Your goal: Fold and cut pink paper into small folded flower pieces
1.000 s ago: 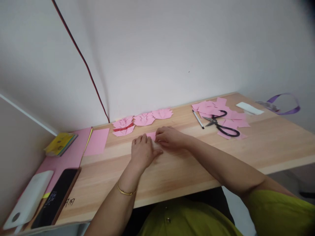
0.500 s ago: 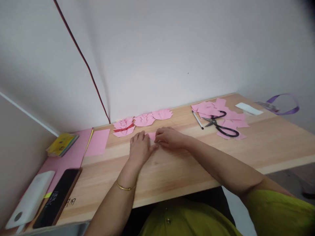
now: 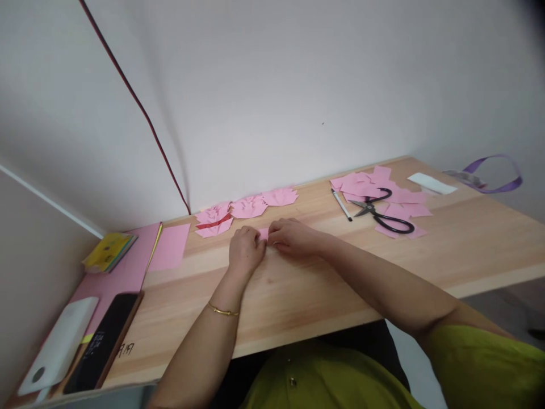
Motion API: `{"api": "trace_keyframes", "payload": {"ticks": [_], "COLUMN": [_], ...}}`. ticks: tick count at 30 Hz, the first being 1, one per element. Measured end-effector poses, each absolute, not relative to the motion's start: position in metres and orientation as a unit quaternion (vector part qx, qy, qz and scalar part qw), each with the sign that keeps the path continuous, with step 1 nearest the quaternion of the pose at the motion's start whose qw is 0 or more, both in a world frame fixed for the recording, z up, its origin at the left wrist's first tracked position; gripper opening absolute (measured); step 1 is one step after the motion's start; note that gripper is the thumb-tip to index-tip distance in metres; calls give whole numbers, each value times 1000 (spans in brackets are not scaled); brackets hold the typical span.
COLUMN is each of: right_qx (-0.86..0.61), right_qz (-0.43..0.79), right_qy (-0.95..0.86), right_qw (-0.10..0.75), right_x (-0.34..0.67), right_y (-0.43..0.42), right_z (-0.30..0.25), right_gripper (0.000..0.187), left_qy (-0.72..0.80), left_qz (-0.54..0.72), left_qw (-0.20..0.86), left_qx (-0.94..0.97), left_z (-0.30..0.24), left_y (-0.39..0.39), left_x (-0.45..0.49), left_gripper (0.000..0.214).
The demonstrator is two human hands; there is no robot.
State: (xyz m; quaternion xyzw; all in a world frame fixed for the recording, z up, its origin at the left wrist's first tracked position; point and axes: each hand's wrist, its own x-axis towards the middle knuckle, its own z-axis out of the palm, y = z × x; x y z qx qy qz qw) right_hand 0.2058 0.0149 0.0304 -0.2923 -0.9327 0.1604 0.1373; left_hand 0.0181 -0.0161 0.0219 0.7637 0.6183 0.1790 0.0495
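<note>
Left hand [image 3: 246, 250] and right hand [image 3: 293, 237]: each grip pinched on the pink paper [image 3: 264, 233], apparently half-folded; three folded pieces [image 3: 249, 207] lie finished just beyond.

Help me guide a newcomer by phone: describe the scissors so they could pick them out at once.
On the long light wooden desk, look toward its right end, where loose pink paper scraps lie scattered. The black-handled metal scissors lie on those scraps, just right of a white pen. They are the only dark, looped thing among flat pink pieces.
</note>
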Motion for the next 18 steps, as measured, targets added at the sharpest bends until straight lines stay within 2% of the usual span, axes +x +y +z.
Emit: {"api": "trace_keyframes", "payload": {"ticks": [18], "right_qx": [-296], "right_qz": [171], "right_qy": [-929], "right_qw": [140], "right_x": [206], "right_y": [16], "right_z": [28], "right_gripper": [24], "left_qy": [657], "left_qz": [211], "left_qw": [32], "left_qx": [723], "left_z": [13], "left_y": [-2], "left_x": [11], "left_gripper": [8]}}
